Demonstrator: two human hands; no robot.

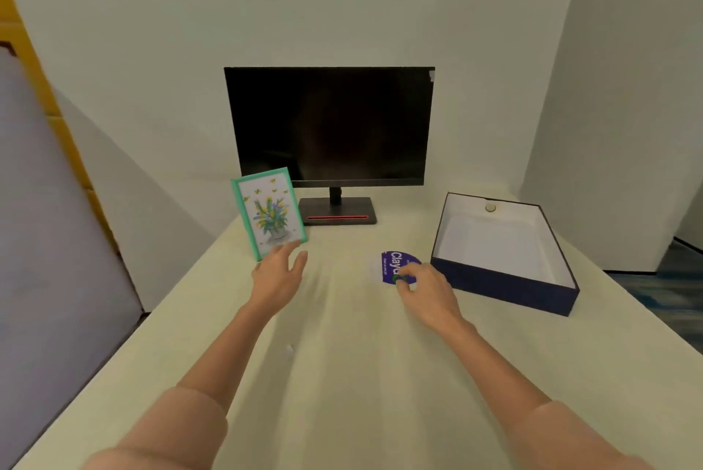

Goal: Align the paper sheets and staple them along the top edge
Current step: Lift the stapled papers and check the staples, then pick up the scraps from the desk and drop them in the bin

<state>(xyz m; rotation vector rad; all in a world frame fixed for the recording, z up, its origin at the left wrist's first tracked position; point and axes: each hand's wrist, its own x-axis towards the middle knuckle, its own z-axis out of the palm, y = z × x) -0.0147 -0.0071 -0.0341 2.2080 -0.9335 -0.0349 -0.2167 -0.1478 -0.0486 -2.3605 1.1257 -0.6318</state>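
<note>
bare forearms emerge from loose pale pink sleeves [182,427] pushed up.

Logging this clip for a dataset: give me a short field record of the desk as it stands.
surface: table, cream cloth
back: dark monitor
left hand: open, at the green-framed flower picture's lower edge
right hand: fingertips on purple round label, grip unclear
right side: open navy box, white inside
paper, stapler: not in view

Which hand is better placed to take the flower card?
Left. The left hand has open fingers at the lower edge of the flower card; the right hand is farther away, fingers curled on the purple label.
</note>
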